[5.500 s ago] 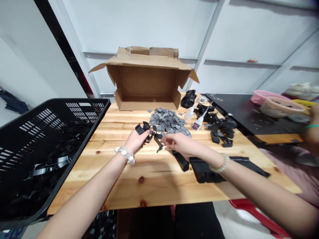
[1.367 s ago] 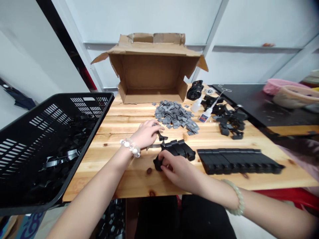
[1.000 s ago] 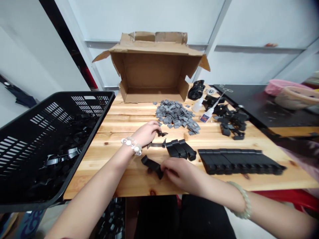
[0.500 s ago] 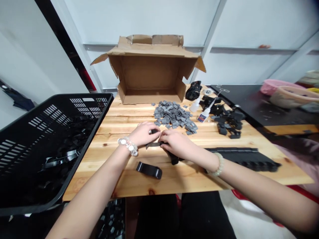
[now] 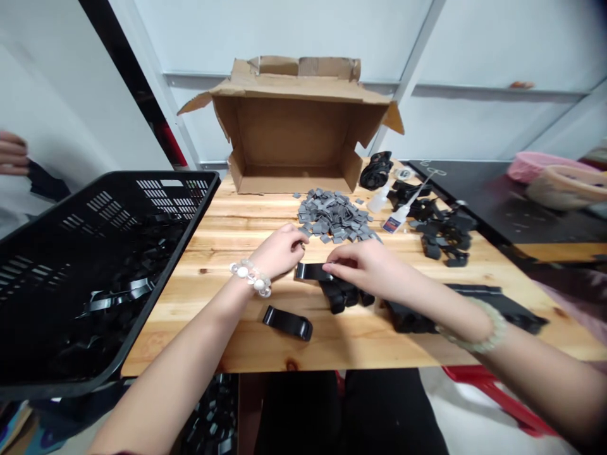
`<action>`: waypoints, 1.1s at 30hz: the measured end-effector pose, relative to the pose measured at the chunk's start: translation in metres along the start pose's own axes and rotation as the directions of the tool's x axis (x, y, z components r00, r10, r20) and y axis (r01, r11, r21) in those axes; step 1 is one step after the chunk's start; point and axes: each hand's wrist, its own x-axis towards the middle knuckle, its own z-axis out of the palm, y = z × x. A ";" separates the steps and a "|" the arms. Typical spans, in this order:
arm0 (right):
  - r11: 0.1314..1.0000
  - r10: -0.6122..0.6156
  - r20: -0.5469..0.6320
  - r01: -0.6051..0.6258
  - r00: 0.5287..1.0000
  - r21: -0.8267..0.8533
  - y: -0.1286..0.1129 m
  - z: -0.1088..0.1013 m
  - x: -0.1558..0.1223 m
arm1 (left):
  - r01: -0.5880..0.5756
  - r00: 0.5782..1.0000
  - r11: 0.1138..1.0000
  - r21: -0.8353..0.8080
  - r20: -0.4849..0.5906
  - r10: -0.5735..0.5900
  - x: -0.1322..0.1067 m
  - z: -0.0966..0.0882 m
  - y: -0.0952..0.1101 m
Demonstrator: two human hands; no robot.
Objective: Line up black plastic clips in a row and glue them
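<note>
My right hand (image 5: 365,262) pinches the end of a curved black plastic piece (image 5: 310,272) between thumb and fingers, just over the wood. Under and beside it, more black pieces (image 5: 339,297) lie in a row, partly covered by the hand. My left hand (image 5: 282,248) is closed, its fingers curled down at the near edge of a pile of small grey squares (image 5: 334,215); whatever its fingertips hold is hidden. Nearer to me, a single curved black piece (image 5: 288,323) lies apart on the table.
An open cardboard box (image 5: 294,180) stands behind the pile. On the left is a black crate (image 5: 213,189) with black parts inside. Glue bottles (image 5: 396,219) and loose black parts (image 5: 446,230) lie on the right, near a row of black pieces (image 5: 502,306). Another person's hand (image 5: 12,153) shows far left.
My right hand has risen and shifted right, with the black piece now in plain view in its grip. My left hand has drawn slightly apart from it. Another person's hand has appeared far left.
</note>
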 end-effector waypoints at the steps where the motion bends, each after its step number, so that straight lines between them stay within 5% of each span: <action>1: 1.000 0.012 -0.011 -0.012 1.000 0.011 -0.002 0.004 -0.002 | 0.021 1.000 1.000 0.006 -0.017 -0.021 0.000 0.000 0.000; 6: 1.000 -0.006 -0.046 0.006 0.999 0.012 -0.010 0.033 -0.007 | 0.080 0.996 0.996 0.045 -0.031 -0.078 0.000 0.000 0.001; 12: 0.962 -0.099 -0.056 0.082 0.993 -0.260 -0.013 0.060 -0.008 | 0.087 0.995 0.987 0.134 -0.067 -0.078 -0.002 -0.001 0.003; 16: 0.903 -0.187 -0.016 0.165 0.982 -0.396 -0.013 0.062 -0.005 | 0.073 0.997 0.986 0.149 -0.001 -0.074 -0.004 0.004 0.000; 20: 0.934 -0.194 0.014 0.189 0.981 -0.304 -0.016 0.055 -0.010 | 0.038 0.998 0.991 0.132 0.042 -0.043 -0.003 0.006 -0.002; 25: 0.865 -0.387 0.132 0.409 0.912 -0.291 -0.026 0.064 -0.030 | -0.013 0.997 0.997 0.078 0.072 0.007 -0.002 0.006 0.000; 33: 0.813 -0.433 -0.050 0.366 0.900 -0.453 -0.032 0.094 -0.036 | -0.020 0.989 0.995 -0.093 0.141 0.033 0.001 0.001 -0.003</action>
